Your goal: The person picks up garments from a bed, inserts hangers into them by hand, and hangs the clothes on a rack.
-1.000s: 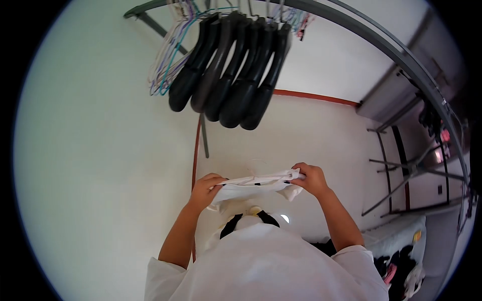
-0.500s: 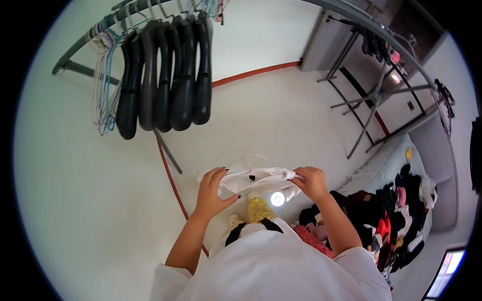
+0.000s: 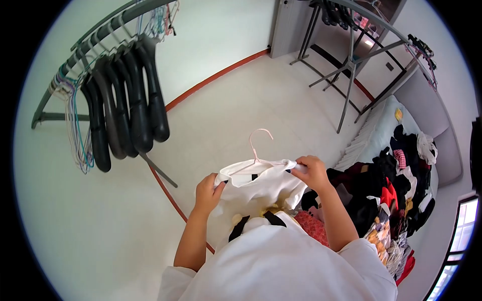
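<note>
In front of my body hangs a white shirt point(image 3: 258, 193), stretched between my two hands. Its wide neckline gapes, and a dark label shows inside. A pale pink hanger point(image 3: 254, 145) sits within the neck, its hook standing up above the cloth. My left hand point(image 3: 207, 193) is closed on the left side of the collar, thumb on top. On the other side my right hand point(image 3: 312, 173) pinches the collar or shoulder, probably with the hanger's end under the cloth; that part is hidden.
A grey rack point(image 3: 105, 32) at the upper left carries several black hangers point(image 3: 135, 100) and thin wire hangers point(image 3: 75, 135). Mixed clothes point(image 3: 386, 185) are heaped on a sofa point(image 3: 432, 125) at the right. Another metal drying rack point(image 3: 351, 65) stands at the upper right.
The shirt now hangs down with its neckline facing me, and the hanger's hook has risen upright. My left hand has closed on the collar. The view has turned to the right.
</note>
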`<state>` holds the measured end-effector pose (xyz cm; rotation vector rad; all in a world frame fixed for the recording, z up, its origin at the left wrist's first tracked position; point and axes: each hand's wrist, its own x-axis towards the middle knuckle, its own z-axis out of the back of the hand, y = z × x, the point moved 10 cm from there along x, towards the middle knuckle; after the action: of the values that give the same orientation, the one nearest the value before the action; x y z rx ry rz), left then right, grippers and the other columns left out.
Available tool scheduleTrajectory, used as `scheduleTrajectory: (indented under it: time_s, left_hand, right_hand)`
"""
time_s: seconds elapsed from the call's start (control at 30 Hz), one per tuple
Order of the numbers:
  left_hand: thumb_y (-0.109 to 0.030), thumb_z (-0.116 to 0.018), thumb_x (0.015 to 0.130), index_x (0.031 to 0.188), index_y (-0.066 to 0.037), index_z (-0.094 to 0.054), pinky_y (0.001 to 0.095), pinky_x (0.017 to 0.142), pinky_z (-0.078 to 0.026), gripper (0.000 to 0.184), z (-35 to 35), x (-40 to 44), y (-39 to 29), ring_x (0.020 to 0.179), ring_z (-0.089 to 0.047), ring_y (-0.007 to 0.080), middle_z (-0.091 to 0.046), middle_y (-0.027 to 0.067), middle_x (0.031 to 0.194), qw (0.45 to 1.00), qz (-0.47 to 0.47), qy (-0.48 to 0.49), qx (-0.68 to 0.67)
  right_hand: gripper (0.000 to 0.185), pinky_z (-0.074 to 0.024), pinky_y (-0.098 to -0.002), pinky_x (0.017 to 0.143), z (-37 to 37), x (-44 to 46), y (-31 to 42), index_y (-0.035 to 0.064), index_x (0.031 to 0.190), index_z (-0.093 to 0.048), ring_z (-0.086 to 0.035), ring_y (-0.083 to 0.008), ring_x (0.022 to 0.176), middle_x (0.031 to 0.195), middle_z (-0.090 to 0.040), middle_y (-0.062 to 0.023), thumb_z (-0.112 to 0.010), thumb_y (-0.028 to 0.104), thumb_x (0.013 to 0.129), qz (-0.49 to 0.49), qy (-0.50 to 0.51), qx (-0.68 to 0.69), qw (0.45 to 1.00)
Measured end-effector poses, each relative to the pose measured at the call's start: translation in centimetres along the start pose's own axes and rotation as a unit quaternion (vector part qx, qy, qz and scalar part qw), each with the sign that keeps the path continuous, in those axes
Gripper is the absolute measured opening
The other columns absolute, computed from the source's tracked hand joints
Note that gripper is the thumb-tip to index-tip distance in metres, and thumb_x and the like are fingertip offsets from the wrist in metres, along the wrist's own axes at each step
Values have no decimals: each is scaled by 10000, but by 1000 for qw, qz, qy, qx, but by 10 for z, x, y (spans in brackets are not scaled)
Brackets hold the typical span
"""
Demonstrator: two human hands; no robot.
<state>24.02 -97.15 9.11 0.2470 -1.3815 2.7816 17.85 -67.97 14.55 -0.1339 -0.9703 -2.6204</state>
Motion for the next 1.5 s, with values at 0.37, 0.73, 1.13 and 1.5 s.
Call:
scheduleTrajectory:
  time_s: [0.37,0.73,1.13,1.5]
  left_hand:
    - [-133,-652,719,816,-45,-530,379,530,-428,179,-93,54,-126,642,-543,275,-549,95,693,977,-149,29,147]
    - [-90,-622,713,791,-39,-515,385,518,-416,142,-200,117,-169,647,-533,283,-540,87,684,960,-201,55,185]
    - [-50,-596,711,715,-4,-449,401,502,-379,154,-295,159,-212,584,-490,336,-489,146,637,950,-224,207,67]
    - [-98,-636,725,741,-4,-515,358,499,-404,154,-331,228,-247,557,-529,309,-541,150,637,924,-229,306,-31]
  right_hand:
    - [450,-481,-339,533,17,15,-76,27,780,-463,-599,-256,600,664,-590,-103,-740,347,626,-182,-28,-141,973]
    - [467,-503,-338,534,40,26,-238,-69,1027,-416,-627,-279,619,688,-603,-160,-657,84,658,-244,-77,-156,954]
    - [245,-380,-188,631,197,-13,-271,19,989,-507,-494,-69,714,822,-523,1,-488,-78,765,-166,-307,527,775]
    - [284,-435,-356,696,226,-10,-239,44,933,-609,-552,-238,787,804,-575,-75,-665,151,675,-247,-284,-146,915]
